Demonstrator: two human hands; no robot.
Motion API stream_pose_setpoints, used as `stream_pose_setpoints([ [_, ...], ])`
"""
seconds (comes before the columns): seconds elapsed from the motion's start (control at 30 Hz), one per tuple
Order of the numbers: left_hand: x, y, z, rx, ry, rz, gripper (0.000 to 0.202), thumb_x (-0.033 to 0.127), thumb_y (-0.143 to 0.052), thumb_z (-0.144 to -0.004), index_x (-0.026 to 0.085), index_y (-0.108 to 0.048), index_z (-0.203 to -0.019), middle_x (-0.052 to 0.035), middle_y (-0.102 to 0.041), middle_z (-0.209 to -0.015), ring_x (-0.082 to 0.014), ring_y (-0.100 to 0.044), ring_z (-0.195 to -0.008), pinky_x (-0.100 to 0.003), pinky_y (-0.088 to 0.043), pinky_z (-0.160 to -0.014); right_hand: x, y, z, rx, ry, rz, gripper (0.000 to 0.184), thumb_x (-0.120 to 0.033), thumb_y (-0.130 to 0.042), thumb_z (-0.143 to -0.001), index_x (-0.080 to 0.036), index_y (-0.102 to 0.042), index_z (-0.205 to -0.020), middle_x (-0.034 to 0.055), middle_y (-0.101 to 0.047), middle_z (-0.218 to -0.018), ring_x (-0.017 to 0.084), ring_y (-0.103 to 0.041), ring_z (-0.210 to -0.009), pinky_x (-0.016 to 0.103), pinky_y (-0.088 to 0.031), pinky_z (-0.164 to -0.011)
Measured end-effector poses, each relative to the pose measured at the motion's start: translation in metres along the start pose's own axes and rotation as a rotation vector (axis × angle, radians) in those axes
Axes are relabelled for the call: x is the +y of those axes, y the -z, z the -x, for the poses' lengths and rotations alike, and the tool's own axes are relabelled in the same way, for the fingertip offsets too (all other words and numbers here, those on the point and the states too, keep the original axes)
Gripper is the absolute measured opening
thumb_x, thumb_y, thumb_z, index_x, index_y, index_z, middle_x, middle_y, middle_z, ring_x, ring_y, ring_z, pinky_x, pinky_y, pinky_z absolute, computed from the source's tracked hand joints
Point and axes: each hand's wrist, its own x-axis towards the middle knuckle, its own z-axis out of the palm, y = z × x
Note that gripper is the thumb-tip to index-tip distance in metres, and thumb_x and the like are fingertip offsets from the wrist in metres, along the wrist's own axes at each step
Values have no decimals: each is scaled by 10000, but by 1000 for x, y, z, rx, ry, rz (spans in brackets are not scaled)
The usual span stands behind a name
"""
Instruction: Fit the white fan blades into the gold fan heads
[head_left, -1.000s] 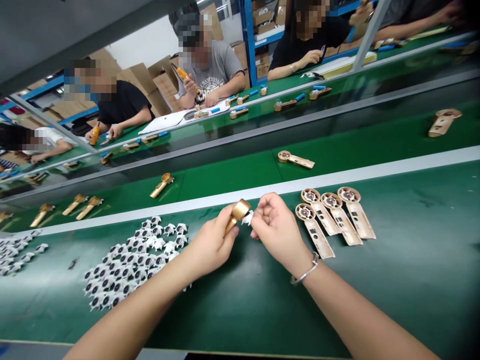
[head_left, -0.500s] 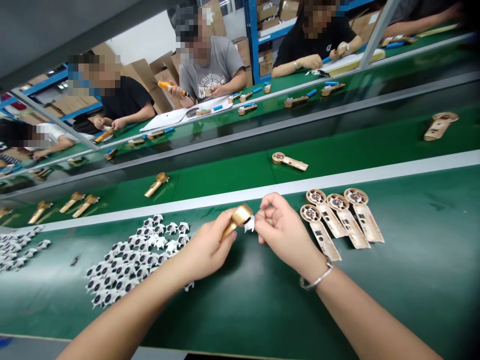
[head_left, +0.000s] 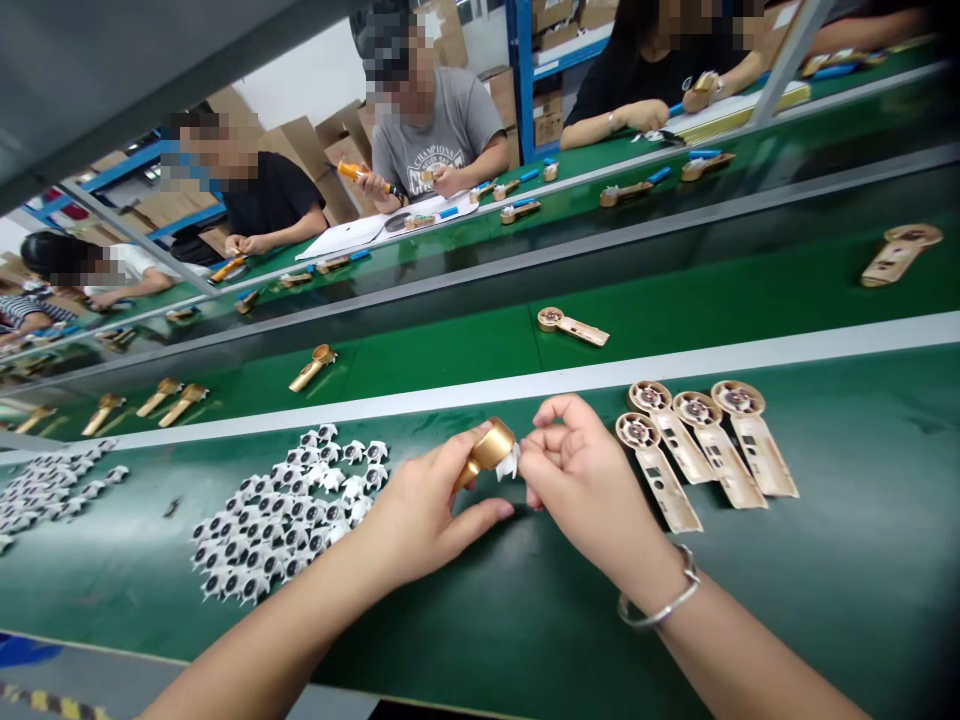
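My left hand (head_left: 424,510) grips a gold handheld-fan housing (head_left: 495,443) by its handle, fingers wrapped over the top and thumb stretched out below. A white fan blade (head_left: 508,466) pokes out from the underside of the housing's ring. My right hand (head_left: 574,465) is curled closed against that blade, thumb and fingertips pinching at its edge; the exact contact is partly hidden. To the right of my right hand lie several gold fan half-shells (head_left: 697,410), open side up, with white blades in their rings. Left of my left hand, many white fan blades (head_left: 259,535) with dark centres lie in rows.
Beyond a white rail (head_left: 420,398) runs a green belt (head_left: 450,335) carrying a gold shell (head_left: 574,326) and several more housings. A second cluster of white blades (head_left: 45,490) lies far left, near a small dark part (head_left: 172,507). Co-workers sit across the line.
My left thumb has moved off the housing and stretched out beneath it. Both hands stay together at the housing and blade. The view has shifted slightly, so most things sit farther right.
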Motion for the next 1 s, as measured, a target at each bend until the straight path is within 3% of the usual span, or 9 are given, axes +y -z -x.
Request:
stream_pose_setpoints([
  [0.2, -3, -8, -1, 137, 2, -236, 303, 485, -598, -903, 208, -477, -931, 23, -531, -735, -132, -506, -602, -235, -336, -550, 5, -2, -1, -77, -26, -41, 223, -159, -524, -848, -248, -404, -1012, -113, -556, -609, 87, -545, -486, 193, -428, -497],
  [0.33, -5, -9, 0, 202, 28, -236, 296, 437, -602, -896, 203, -438, -818, 51, -461, -636, -96, -423, -512, -223, -280, -513, 6, 0, -3, -175, -84, -38, 157, -254, -494, -929, -230, -441, -1075, -82, -591, -652, 91, -559, -500, 211, -447, -508],
  [0.43, -6, -8, 1, 205, 62, -29, 279, 402, -619, -887, 196, -452, -798, 61, -436, -591, -86, -412, -498, -217, -286, -501, 4, 5, -6, -298, -123, -59, 241, -284, -542, -925, -217, -463, -1143, -78, -575, -674, 75, -531, -491, 212, -438, -509],
  [0.53, -6, -7, 3, 138, 95, 402, 255, 424, -576, -927, 184, -509, -871, 37, -520, -647, -96, -493, -543, -212, -383, -513, 6, 9, -10, -372, -66, 31, 537, -290, -742, -799, -221, -483, -1265, -78, -535, -706, 73, -509, -547, 210, -429, -530],
  [0.6, -5, -9, 5, 85, 112, 676, 262, 438, -569, -938, 179, -536, -956, 17, -568, -729, -98, -534, -580, -215, -451, -532, 8, 9, -11, -363, 26, 133, 648, -284, -830, -706, -233, -538, -1282, -36, -559, -838, 85, -532, -642, 217, -447, -562],
  [0.67, -3, -12, 6, 44, 129, 835, 273, 439, -579, -937, 175, -541, -993, 11, -575, -768, -88, -540, -585, -210, -469, -536, 11, 8, -10, -382, 123, 201, 605, -304, -839, -699, -242, -604, -1253, 26, -575, -1045, 121, -582, -790, 235, -488, -621],
  [0.77, -1, -17, 10, 24, 137, 915, 284, 449, -568, -947, 168, -537, -977, 22, -552, -737, -66, -526, -558, -182, -429, -519, 14, 4, -8, -411, 183, 145, 527, -323, -787, -770, -252, -618, -1265, 63, -547, -1229, 170, -618, -971, 269, -545, -738],
  [0.9, -3, -21, 16, 6, 162, 926, 362, 518, -418, -998, 169, -507, -962, 37, -519, -616, -59, -456, -471, -166, -324, -441, 14, 0, -3, -408, 158, 87, 501, -264, -765, -795, -242, -608, -1271, 51, -612, -1164, 164, -666, -941, 291, -568, -821],
  [1.0, -4, -24, 20, 14, 130, 891, 392, 558, -382, -995, 178, -476, -970, 32, -516, -657, -65, -463, -488, -177, -335, -450, 16, -2, -3, -422, 134, 61, 436, -250, -734, -823, -238, -622, -1245, 38, -659, -1090, 151, -678, -866, 289, -567, -807],
])
